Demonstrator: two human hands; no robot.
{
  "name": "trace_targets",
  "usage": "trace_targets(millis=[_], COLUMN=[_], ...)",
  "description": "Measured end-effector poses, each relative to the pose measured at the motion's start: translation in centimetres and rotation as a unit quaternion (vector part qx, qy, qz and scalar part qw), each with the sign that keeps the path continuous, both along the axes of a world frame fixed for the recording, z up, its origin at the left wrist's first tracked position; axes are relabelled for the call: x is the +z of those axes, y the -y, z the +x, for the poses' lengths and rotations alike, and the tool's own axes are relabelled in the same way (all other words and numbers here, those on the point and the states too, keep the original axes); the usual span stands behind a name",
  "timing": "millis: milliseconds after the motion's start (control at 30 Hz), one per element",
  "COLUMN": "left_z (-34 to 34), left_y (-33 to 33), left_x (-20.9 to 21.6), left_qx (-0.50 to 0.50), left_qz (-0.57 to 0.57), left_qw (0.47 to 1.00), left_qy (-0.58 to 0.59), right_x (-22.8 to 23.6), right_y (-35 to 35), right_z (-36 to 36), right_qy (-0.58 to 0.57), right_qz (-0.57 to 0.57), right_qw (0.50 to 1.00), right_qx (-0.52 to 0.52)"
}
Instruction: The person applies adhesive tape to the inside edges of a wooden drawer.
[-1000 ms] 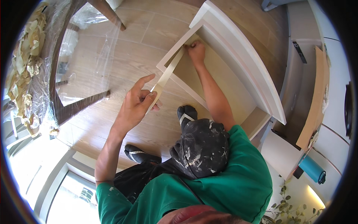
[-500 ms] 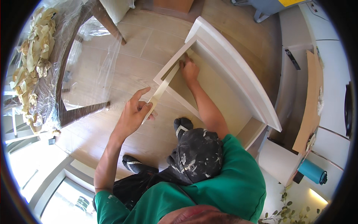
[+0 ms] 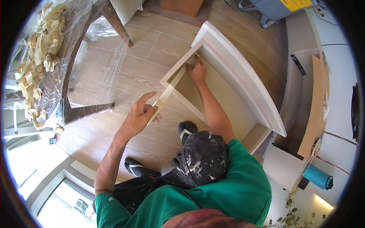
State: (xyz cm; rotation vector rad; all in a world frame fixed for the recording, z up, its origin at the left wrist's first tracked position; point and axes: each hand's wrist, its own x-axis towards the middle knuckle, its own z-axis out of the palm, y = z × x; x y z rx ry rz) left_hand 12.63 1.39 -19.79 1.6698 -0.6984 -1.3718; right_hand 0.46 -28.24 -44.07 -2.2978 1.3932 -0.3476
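A pale strip of masking tape (image 3: 164,97) stretches between my hands across the left corner of a drawer (image 3: 262,99) with a curved front. My left hand (image 3: 138,115) is outside the drawer, pinching the strip's lower end between thumb and fingers, index finger raised. My right hand (image 3: 197,72) reaches inside the drawer near its far inner corner. Its fingers are closed at the strip's upper end, against the inner side; the fingertips are partly hidden. The drawer stands tilted in front of my knee (image 3: 201,157).
At the left, a plastic-wrapped table or chair with dark wooden legs (image 3: 88,111) carries crumpled tape (image 3: 45,34). An open cabinet bay (image 3: 294,114) with cardboard (image 3: 312,106) is at the right, near a teal bottle (image 3: 318,177). A grey wheeled thing (image 3: 266,9) stands at the back.
The view has shifted slightly. My right hand has moved a little within the drawer; my left hand keeps its pinch on the masking tape.
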Motion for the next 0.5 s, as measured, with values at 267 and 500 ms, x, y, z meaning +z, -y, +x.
trace_targets(millis=[267,500], left_z=[0.8,2.8], left_y=[-1.4,-3.1], left_x=[-0.5,1.6], left_qx=[-0.101,-0.027], left_qz=[0.050,0.149], left_qw=[0.990,0.975], left_qy=[0.086,-0.162], right_x=[0.1,1.3], right_y=[0.4,-0.1], right_z=[-0.1,0.6], right_qy=[-0.010,-0.004], right_qz=[0.001,0.039], right_qw=[1.000,0.999], right_qx=[0.005,-0.001])
